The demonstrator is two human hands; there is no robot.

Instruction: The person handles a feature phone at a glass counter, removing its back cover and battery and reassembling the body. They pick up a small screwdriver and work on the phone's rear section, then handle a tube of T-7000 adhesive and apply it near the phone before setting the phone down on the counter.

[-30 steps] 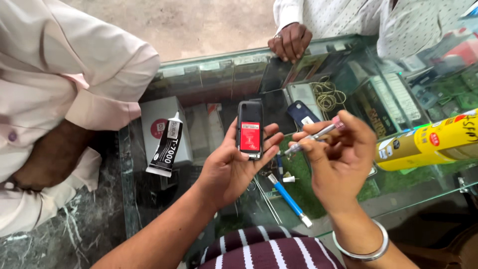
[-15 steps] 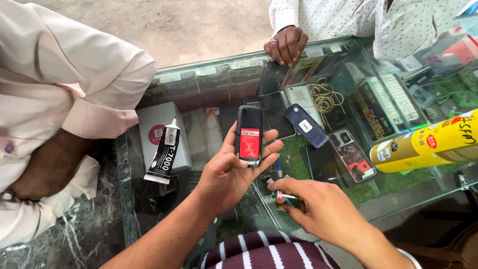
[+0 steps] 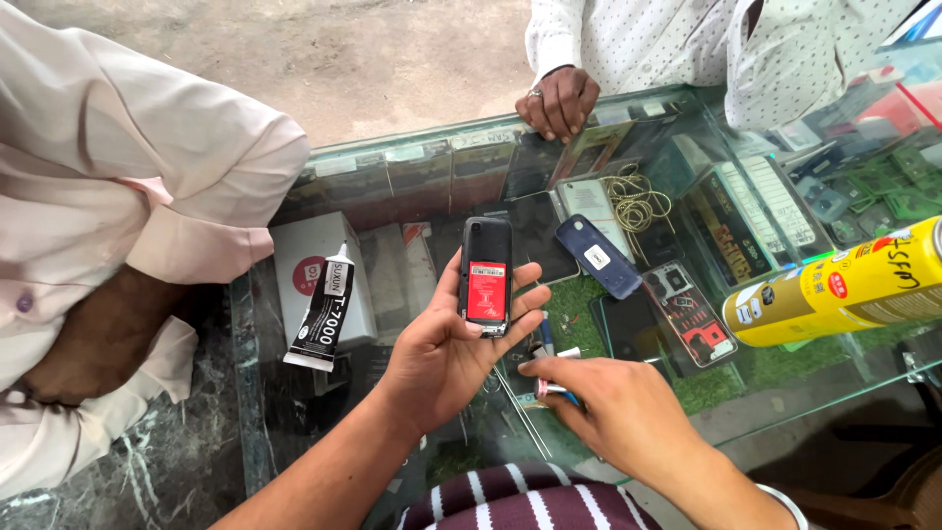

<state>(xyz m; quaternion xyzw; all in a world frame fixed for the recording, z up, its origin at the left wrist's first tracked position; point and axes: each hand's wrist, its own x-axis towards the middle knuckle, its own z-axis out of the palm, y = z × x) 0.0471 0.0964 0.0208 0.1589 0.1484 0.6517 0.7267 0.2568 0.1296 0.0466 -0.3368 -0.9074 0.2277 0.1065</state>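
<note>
a small black phone [image 3: 487, 278] with its back cover off and a red battery showing lies in the left hand [image 3: 453, 345]. the left hand is palm up and half open, with the fingers curled softly around the phone's sides and the thumb along its left edge. the phone is held up above the glass counter [image 3: 412, 167], near the middle of the view.

just below and to the right, the right hand [image 3: 613, 407] rests low on the glass. its fingertips are pinched shut on a thin tool [image 3: 554, 388] with a blue and white end. another small blue tool lies just beside it.

on the glass to the right of the phone lie a blue phone cover [image 3: 599, 255], a dark phone with its insides showing [image 3: 690, 312], and a coil of pale wire [image 3: 638, 203]. a yellow spray can [image 3: 839, 285] lies on its side at the far right. to the left, a black glue tube [image 3: 322, 309] lies on the glass.

another person's hand [image 3: 559, 100] rests closed on the far edge of the counter. a person in a pale pink shirt [image 3: 108, 167] leans in on the left.
</note>
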